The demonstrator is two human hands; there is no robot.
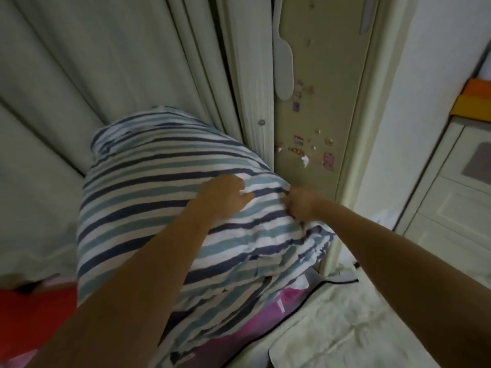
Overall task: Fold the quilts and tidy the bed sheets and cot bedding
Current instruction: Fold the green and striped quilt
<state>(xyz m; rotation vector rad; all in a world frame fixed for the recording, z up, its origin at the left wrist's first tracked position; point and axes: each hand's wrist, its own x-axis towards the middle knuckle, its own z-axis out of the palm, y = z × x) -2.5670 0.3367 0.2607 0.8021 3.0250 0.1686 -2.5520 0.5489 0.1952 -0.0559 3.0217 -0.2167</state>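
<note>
A bulky quilt [148,187] with navy, teal and white stripes fills the middle of the view, bundled up against pale curtains. My left hand [223,195] lies on its upper right part, fingers curled into the fabric. My right hand [303,203] grips a bunched fold of the same quilt at its right edge, close to the cupboard side. Below the quilt a pink cloth [268,312] shows, partly hidden by it. A pale crumpled sheet [345,330] lies at the lower right.
Pale green curtains [93,75] hang behind and to the left. A tall cream cupboard panel [321,107] with stickers stands right of the quilt. White drawers [457,197] are at the far right, and something red [34,314] lies at the lower left.
</note>
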